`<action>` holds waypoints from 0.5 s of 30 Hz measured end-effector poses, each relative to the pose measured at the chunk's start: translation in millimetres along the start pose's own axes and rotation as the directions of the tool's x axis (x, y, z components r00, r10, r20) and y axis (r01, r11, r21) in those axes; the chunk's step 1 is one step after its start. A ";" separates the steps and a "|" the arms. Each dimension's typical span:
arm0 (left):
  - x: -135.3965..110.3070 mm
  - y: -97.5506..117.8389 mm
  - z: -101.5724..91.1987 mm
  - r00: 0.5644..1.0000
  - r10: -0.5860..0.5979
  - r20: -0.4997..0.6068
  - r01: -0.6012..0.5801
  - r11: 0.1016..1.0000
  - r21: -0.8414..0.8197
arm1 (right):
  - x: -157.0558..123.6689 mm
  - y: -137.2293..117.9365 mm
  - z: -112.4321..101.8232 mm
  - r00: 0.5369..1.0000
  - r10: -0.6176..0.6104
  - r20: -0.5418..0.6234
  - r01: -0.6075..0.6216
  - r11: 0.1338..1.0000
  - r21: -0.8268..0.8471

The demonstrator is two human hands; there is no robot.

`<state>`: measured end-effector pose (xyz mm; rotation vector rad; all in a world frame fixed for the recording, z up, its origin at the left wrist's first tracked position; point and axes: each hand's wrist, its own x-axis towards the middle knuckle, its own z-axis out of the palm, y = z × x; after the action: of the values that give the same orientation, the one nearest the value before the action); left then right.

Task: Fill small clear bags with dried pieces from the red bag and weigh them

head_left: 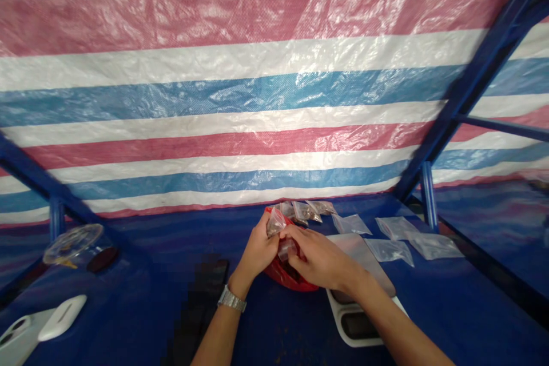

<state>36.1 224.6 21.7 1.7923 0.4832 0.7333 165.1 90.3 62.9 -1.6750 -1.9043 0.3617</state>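
My left hand [261, 249], with a metal-band watch on its wrist, is closed around a small clear zip bag [275, 222]. Brownish contents show at the bottom of that bag. Close against it, my right hand [319, 254] has its fingers bent around a small clear plastic thing [286, 250], whose kind I cannot make out. Below both hands lies a red plastic bag [295, 283], its inside mostly hidden. Just beyond are several small filled zip bags [307, 211]. A white kitchen scale [348, 329] with a metal platform sits under my right forearm.
Several flat clear zip bags [390, 250] lie right of the scale on the blue tabletop [141, 309]. At left are a clear plastic tub [77, 246], a white phone [21, 331] and a white oblong device [62, 317]. Blue metal bars [467, 80] and striped sheeting [240, 91] stand behind.
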 end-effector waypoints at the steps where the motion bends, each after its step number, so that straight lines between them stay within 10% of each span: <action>1: -0.6 0.2 0.7 1.000 0.014 0.012 -0.014 1.000 0.020 | 0.2 0.5 -1.9 1.000 0.017 -0.008 -0.018 0.999 -0.028; 15: 3.8 13.8 4.6 0.979 -0.121 -0.167 0.076 0.964 -0.256 | -3.4 27.2 -23.0 0.970 0.067 -0.233 -0.125 0.962 -0.241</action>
<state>41.7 219.4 34.7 1.4644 0.5707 0.8523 200.7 88.1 65.5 -1.8907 -1.7635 -0.0390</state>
